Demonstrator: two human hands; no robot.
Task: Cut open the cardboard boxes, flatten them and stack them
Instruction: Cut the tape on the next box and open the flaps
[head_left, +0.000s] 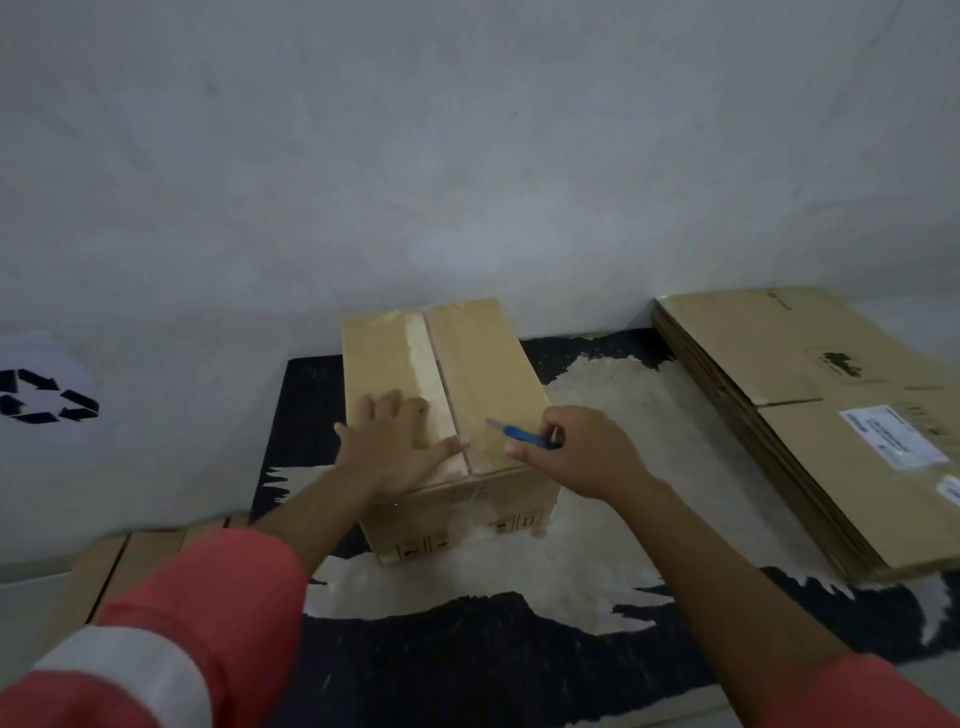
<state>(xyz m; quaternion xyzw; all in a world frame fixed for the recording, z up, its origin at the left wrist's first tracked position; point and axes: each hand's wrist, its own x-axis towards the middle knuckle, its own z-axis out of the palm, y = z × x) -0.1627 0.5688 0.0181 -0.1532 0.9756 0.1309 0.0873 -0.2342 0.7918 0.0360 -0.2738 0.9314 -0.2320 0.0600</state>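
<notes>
— So, hands?
— Left hand (395, 447) flat on box (483, 364), fingers spread. Right hand (582, 452) fingers curled round blue cutter (522, 434). Box on mat (519, 665); flattened stack (810, 415) at its 3 o'clock.

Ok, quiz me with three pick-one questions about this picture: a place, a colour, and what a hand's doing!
1. Where is the flattened cardboard stack? A) right of the box B) on the box C) under the box
2. What colour is the cutter? A) red B) blue C) green
3. What is the left hand doing? A) holding the cutter B) lifting the stack C) lying flat on the box
Answers: A, it lies to the box's right; B, blue handle; C, spread flat on its top.
</notes>
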